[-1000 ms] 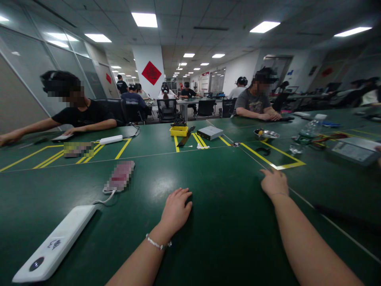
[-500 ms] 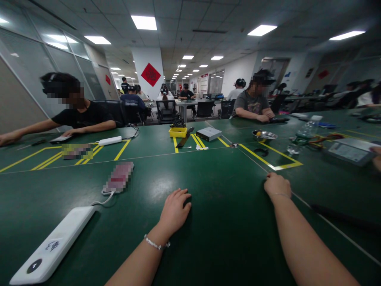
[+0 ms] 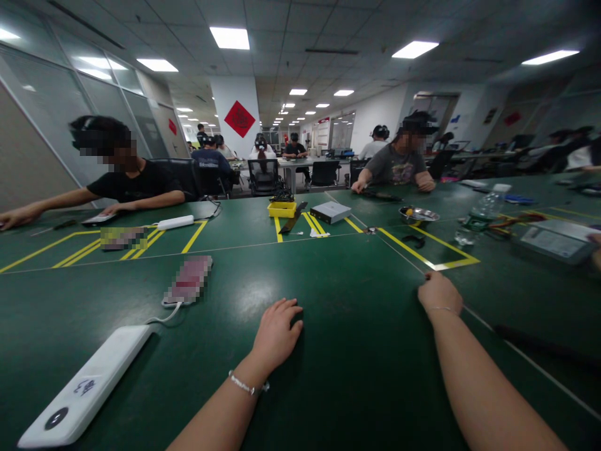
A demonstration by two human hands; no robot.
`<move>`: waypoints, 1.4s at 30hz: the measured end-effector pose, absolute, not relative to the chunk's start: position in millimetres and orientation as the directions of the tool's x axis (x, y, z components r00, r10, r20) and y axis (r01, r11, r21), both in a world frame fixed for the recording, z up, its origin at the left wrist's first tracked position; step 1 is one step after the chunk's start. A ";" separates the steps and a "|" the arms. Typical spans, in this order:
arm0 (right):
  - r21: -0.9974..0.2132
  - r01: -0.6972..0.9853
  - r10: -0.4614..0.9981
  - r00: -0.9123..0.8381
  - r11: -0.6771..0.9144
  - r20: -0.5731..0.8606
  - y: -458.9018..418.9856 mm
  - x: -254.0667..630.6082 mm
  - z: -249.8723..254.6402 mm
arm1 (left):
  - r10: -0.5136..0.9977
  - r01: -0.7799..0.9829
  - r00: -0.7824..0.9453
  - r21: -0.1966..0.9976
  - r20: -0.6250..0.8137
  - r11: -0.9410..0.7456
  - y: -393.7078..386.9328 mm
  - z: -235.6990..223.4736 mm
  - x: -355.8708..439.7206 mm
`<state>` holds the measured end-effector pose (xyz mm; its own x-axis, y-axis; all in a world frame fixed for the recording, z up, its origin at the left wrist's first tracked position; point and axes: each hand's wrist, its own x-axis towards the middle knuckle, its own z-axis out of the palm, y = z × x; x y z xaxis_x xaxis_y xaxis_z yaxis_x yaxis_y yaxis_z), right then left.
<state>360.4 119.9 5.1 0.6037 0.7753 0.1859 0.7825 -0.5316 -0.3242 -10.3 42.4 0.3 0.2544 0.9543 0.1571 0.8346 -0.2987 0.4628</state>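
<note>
My left hand lies palm down on the green table, fingers stretched forward and slightly apart, holding nothing; a thin bracelet sits on the wrist. My right hand rests on the table further right, just short of the corner of a yellow tape outline, with its fingers curled under into a loose fist and nothing visible in it. A white power bank lies at the near left, joined by a white cable to a phone.
Further back stand a yellow tray, a grey box, a metal bowl and a water bottle. A dark strip lies at the right. Other people sit working along the far side of the table.
My right hand has drawn back a little and its fingers have folded in from pointing forward. My left hand has stayed in place. The person at the back right has moved their arms apart.
</note>
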 end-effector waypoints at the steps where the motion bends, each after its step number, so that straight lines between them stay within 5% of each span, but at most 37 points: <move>1: -0.321 0.784 0.777 0.602 -0.531 0.185 120.1 361.2 4.5 | 0.955 0.834 0.254 0.464 0.155 -0.298 42.2 0.8 -10.1; 16: -0.373 0.812 0.786 0.558 -0.450 0.265 120.5 359.0 4.1 | 0.958 0.824 0.242 0.489 0.153 -0.286 43.1 0.5 -10.2; 23: -0.236 0.951 0.844 -0.044 0.200 0.535 113.9 272.3 24.2 | 0.964 0.762 0.191 0.591 0.186 -0.265 43.7 3.7 -9.0; 27: -0.200 0.731 0.708 -0.494 0.652 0.505 86.2 192.4 23.4 | 0.979 0.620 0.135 0.758 0.153 -0.204 42.1 3.8 -6.9; 31: -0.150 0.527 0.520 -0.679 0.837 0.518 61.0 147.1 14.2 | 0.977 0.559 0.157 0.803 0.141 -0.206 41.3 1.2 -4.7; 37: -0.188 0.589 0.582 -0.602 0.786 0.547 67.5 163.9 23.6 | 0.986 0.487 0.126 0.859 0.112 -0.160 43.8 4.7 -6.1; 39: -0.177 0.764 0.709 -0.451 0.621 0.542 80.2 188.5 30.5 | 0.994 0.410 0.084 0.906 0.077 -0.105 44.6 6.8 -7.1; 42: -0.134 0.981 0.852 -0.053 0.143 0.521 99.5 240.4 31.1 | 0.999 0.254 0.026 0.966 0.043 -0.048 46.9 6.5 -7.8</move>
<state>240.4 99.5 31.1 -0.0533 0.8520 0.5208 0.9807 0.1430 -0.1336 -7.8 46.9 6.5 0.0256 0.9988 0.0426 0.2538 -0.0477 0.9661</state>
